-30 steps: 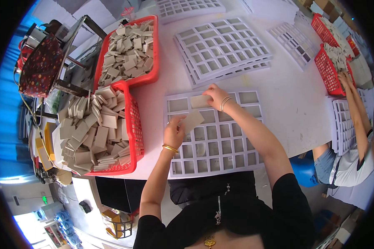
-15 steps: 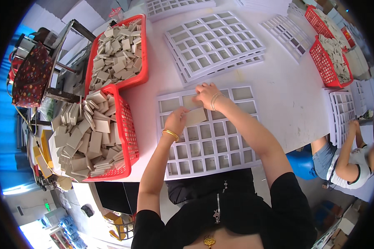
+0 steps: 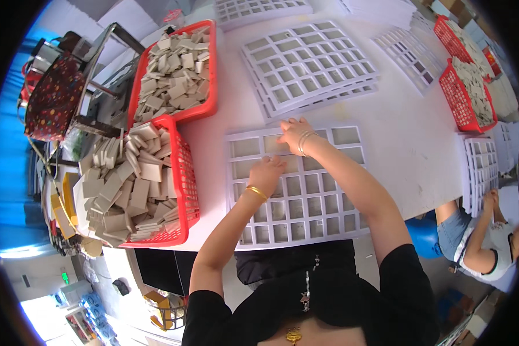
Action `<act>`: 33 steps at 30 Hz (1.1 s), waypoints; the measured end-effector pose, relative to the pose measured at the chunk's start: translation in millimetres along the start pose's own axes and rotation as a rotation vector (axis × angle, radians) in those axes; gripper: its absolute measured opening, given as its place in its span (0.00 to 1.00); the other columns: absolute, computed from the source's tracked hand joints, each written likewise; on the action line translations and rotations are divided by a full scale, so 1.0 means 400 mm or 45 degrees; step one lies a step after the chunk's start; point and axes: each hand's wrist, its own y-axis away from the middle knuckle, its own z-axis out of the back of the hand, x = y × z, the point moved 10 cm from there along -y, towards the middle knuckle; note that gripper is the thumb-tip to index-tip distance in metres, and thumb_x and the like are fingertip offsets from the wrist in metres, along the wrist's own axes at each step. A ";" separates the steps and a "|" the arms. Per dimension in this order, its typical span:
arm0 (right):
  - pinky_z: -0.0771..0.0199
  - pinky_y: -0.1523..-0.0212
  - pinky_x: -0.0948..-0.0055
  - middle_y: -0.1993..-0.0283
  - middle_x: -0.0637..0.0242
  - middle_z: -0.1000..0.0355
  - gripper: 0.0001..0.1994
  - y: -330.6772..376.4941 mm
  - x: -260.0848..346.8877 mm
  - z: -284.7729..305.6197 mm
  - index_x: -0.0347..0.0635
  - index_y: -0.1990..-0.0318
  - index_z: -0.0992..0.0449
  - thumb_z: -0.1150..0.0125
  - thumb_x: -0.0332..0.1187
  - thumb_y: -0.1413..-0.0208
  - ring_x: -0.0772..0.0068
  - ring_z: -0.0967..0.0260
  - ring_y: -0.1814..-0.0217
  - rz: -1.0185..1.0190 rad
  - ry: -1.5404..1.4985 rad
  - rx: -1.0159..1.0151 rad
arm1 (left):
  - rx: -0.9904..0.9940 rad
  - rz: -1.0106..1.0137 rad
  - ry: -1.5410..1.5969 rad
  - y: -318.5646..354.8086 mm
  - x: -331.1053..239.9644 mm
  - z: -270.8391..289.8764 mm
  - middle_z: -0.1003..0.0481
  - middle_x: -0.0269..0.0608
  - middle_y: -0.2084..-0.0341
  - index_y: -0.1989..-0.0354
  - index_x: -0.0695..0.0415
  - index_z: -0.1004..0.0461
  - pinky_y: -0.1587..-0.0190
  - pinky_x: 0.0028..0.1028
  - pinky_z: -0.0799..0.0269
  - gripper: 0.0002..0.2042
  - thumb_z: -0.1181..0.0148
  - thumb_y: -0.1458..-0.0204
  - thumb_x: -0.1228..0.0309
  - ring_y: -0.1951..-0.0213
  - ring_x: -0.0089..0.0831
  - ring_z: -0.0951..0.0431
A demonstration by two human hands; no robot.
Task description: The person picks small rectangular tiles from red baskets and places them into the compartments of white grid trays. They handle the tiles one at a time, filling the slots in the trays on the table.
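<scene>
A white grid tray (image 3: 297, 218) with rectangular compartments lies on the table before me. My left hand (image 3: 266, 175) rests over its second row, fingers bent and slightly apart, fingertips at the edge of a beige tile (image 3: 293, 165). That tile appears to lie flat in its compartment. My right hand (image 3: 298, 136) is spread over the top row, fingers apart, thumb side next to another beige tile (image 3: 274, 143) in the second compartment. Neither hand visibly grips anything. The underside of both hands is hidden. Most lower compartments show a grey base.
Left of the tray stand two red baskets, a near one (image 3: 185, 190) and a far one (image 3: 212, 75), heaped with beige tiles. Stacked white grids (image 3: 311, 63) lie beyond the tray. At right, another person (image 3: 478, 245) handles a grid beside more red baskets (image 3: 457, 98).
The beige tile, tilted above the tray beside my left hand before, now lies lower in the second row. My left hand has moved right and over it. The view has shifted slightly.
</scene>
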 end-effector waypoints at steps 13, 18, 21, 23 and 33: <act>0.41 0.45 0.59 0.39 0.61 0.40 0.17 0.012 0.018 -0.008 0.55 0.53 0.24 0.41 0.30 0.53 0.61 0.41 0.39 -0.072 0.057 -0.038 | -1.365 0.482 0.403 -0.153 0.527 0.453 0.28 0.48 0.64 0.59 0.57 0.28 0.59 0.41 0.32 0.14 0.49 0.57 0.79 0.62 0.46 0.28; 0.41 0.45 0.59 0.40 0.62 0.39 0.16 0.018 0.016 -0.005 0.55 0.54 0.24 0.42 0.29 0.53 0.62 0.40 0.40 -0.084 -0.052 -0.097 | -1.034 1.072 0.107 -0.165 0.841 0.429 0.36 0.54 0.50 0.48 0.57 0.37 0.46 0.38 0.32 0.31 0.35 0.61 0.61 0.47 0.50 0.33; 0.41 0.45 0.60 0.41 0.62 0.38 0.16 0.024 0.010 -0.005 0.56 0.54 0.24 0.42 0.29 0.53 0.62 0.40 0.40 -0.075 -0.093 -0.130 | -0.721 1.213 0.121 -0.187 0.915 0.363 0.40 0.49 0.42 0.42 0.52 0.40 0.44 0.45 0.35 0.40 0.33 0.63 0.47 0.41 0.51 0.38; 0.41 0.45 0.60 0.42 0.62 0.38 0.16 0.023 0.004 -0.002 0.56 0.54 0.24 0.42 0.28 0.53 0.63 0.40 0.41 -0.067 -0.104 -0.139 | -0.627 1.159 0.022 -0.222 0.897 0.335 0.42 0.46 0.40 0.40 0.48 0.41 0.44 0.48 0.35 0.40 0.34 0.63 0.45 0.39 0.52 0.41; 0.39 0.48 0.62 0.44 0.66 0.38 0.19 0.025 0.008 -0.019 0.57 0.54 0.25 0.40 0.27 0.56 0.65 0.39 0.44 -0.062 -0.139 -0.189 | -0.275 1.127 -0.348 -0.274 0.897 0.299 0.39 0.45 0.41 0.45 0.44 0.33 0.51 0.40 0.27 0.28 0.33 0.57 0.59 0.41 0.49 0.38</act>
